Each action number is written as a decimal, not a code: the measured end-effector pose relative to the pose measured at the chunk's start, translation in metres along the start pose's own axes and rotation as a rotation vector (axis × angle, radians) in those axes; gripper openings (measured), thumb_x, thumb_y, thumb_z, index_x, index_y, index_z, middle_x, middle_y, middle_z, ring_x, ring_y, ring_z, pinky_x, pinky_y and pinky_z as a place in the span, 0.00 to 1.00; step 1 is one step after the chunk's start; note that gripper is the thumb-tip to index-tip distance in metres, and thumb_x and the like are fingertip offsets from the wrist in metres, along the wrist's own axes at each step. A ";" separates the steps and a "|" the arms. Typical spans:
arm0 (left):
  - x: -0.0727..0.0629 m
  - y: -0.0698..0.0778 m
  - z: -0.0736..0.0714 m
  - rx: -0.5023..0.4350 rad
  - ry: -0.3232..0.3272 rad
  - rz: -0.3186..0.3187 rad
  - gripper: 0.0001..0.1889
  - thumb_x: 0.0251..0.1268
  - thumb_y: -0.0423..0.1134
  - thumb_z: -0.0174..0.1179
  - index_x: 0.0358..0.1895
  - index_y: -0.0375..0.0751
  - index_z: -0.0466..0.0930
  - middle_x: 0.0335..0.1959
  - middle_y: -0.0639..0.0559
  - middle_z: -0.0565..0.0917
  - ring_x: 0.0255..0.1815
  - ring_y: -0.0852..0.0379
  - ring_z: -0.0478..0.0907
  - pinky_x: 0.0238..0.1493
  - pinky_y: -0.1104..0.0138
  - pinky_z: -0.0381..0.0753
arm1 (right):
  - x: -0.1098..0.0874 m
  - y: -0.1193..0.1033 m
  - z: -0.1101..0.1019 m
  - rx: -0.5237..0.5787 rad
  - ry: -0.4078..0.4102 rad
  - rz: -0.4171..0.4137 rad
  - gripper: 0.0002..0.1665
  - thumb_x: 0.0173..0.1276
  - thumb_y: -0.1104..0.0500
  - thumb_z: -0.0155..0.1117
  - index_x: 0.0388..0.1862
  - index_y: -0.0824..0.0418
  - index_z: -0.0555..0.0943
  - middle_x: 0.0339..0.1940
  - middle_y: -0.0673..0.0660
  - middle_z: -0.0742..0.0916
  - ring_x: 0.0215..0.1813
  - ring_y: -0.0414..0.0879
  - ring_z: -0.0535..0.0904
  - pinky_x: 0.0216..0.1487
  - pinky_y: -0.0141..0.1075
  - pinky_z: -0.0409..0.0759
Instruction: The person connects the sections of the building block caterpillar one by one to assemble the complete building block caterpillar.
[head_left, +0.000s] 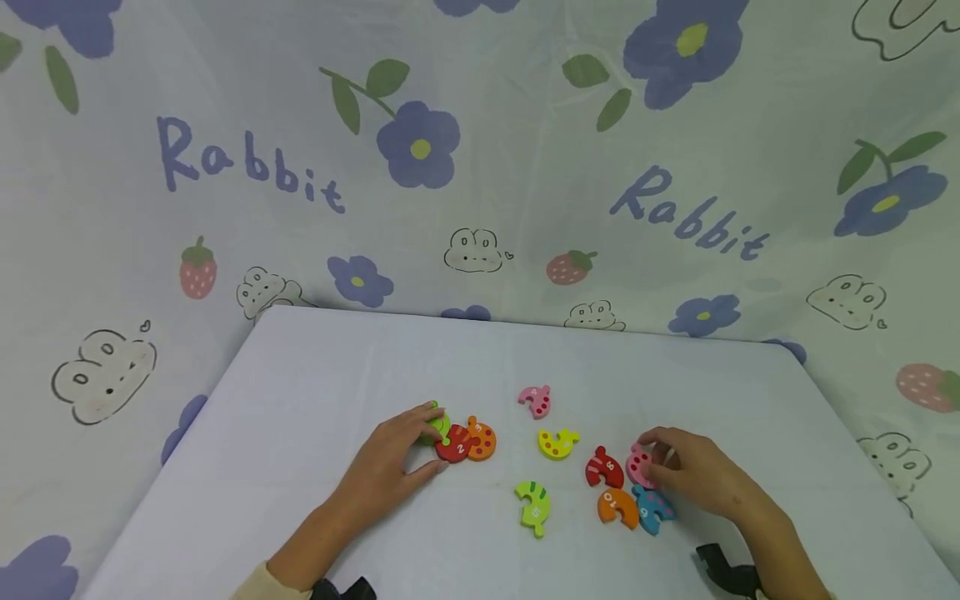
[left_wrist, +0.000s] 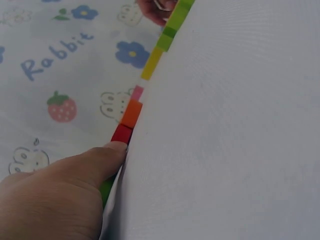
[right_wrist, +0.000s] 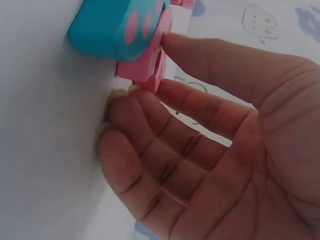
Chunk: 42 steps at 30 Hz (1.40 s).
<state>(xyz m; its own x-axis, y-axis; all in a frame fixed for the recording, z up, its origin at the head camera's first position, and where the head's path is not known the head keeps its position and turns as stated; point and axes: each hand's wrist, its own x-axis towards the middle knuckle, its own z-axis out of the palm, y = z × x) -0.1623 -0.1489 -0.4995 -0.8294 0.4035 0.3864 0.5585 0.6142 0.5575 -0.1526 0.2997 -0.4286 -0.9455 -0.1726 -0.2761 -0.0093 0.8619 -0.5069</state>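
In the head view my left hand [head_left: 390,454] is at a short chain of curved, animal-shaped number pieces. Its fingers lie over a light green piece [head_left: 438,427], partly hidden, while the thumb touches the edge of a red piece marked 2 [head_left: 453,446]. An orange spotted piece marked 3 [head_left: 482,439] adjoins the red one. On the right side, my right hand [head_left: 693,468] pinches a pink spotted piece [head_left: 637,465] between thumb and forefinger; its other fingers curl near the table. Close against the pink piece is a blue piece with pink spots [right_wrist: 107,30].
Beside the right hand lie a red piece marked 8 [head_left: 604,468] and an orange piece [head_left: 618,507]. Between the hands are a pink piece [head_left: 537,402], a yellow piece [head_left: 557,445] and a green striped piece [head_left: 534,505]. A printed curtain [head_left: 510,167] hangs behind the white table [head_left: 375,358].
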 end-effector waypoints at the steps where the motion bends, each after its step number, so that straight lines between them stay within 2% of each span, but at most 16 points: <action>1: 0.000 0.000 0.000 0.001 -0.001 -0.004 0.18 0.60 0.45 0.79 0.49 0.51 0.81 0.71 0.55 0.78 0.77 0.53 0.68 0.74 0.47 0.68 | 0.000 -0.001 0.000 -0.002 -0.006 0.002 0.24 0.68 0.56 0.76 0.60 0.61 0.82 0.38 0.50 0.84 0.40 0.45 0.78 0.39 0.35 0.86; 13: -0.003 0.001 0.002 0.000 -0.017 -0.045 0.21 0.58 0.48 0.80 0.51 0.52 0.80 0.72 0.57 0.77 0.77 0.57 0.67 0.75 0.51 0.69 | 0.000 -0.010 -0.004 -0.074 -0.020 0.034 0.34 0.65 0.50 0.79 0.64 0.63 0.79 0.44 0.52 0.85 0.43 0.47 0.79 0.45 0.45 0.89; 19: -0.002 0.001 0.001 0.008 -0.009 -0.035 0.22 0.57 0.51 0.80 0.49 0.51 0.81 0.70 0.57 0.78 0.76 0.57 0.69 0.74 0.52 0.70 | 0.008 -0.031 -0.006 -0.148 0.011 -0.037 0.35 0.66 0.47 0.77 0.66 0.63 0.80 0.56 0.59 0.85 0.52 0.54 0.83 0.49 0.54 0.88; 22: -0.001 0.002 0.000 0.002 -0.011 -0.030 0.21 0.57 0.51 0.80 0.47 0.52 0.81 0.69 0.57 0.79 0.76 0.57 0.69 0.74 0.54 0.70 | 0.017 -0.048 -0.006 -0.164 0.016 -0.101 0.34 0.67 0.49 0.77 0.66 0.63 0.80 0.59 0.60 0.85 0.55 0.56 0.83 0.51 0.54 0.88; 27: -0.001 0.003 0.000 -0.001 -0.033 -0.040 0.20 0.56 0.51 0.81 0.44 0.53 0.79 0.70 0.58 0.79 0.76 0.58 0.69 0.75 0.56 0.69 | 0.034 -0.075 -0.008 -0.187 0.008 -0.196 0.33 0.67 0.51 0.77 0.66 0.64 0.80 0.57 0.59 0.86 0.56 0.57 0.84 0.53 0.53 0.87; 33: -0.002 0.005 -0.002 0.011 -0.028 -0.046 0.20 0.55 0.50 0.81 0.42 0.52 0.78 0.69 0.58 0.79 0.76 0.58 0.69 0.74 0.58 0.70 | 0.064 -0.095 -0.007 -0.169 -0.025 -0.295 0.31 0.68 0.53 0.76 0.65 0.65 0.80 0.57 0.60 0.86 0.56 0.56 0.83 0.54 0.50 0.87; 36: -0.003 0.006 -0.003 0.019 -0.034 -0.057 0.21 0.56 0.50 0.81 0.43 0.52 0.78 0.69 0.58 0.78 0.76 0.59 0.69 0.74 0.58 0.70 | 0.082 -0.103 -0.004 -0.168 -0.049 -0.302 0.30 0.68 0.53 0.77 0.64 0.65 0.81 0.57 0.59 0.86 0.56 0.56 0.83 0.54 0.49 0.87; 42: -0.003 0.007 -0.004 0.036 -0.050 -0.089 0.22 0.56 0.51 0.81 0.47 0.52 0.79 0.69 0.60 0.78 0.76 0.59 0.68 0.74 0.58 0.71 | 0.103 -0.117 0.012 -0.250 -0.097 -0.236 0.35 0.63 0.47 0.80 0.64 0.62 0.82 0.56 0.58 0.85 0.55 0.53 0.82 0.58 0.51 0.85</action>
<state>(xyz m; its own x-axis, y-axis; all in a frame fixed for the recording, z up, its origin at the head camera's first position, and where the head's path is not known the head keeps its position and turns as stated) -0.1560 -0.1484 -0.4935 -0.8759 0.3791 0.2984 0.4823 0.6730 0.5607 -0.2452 0.1754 -0.4071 -0.8726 -0.4151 -0.2574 -0.3148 0.8809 -0.3534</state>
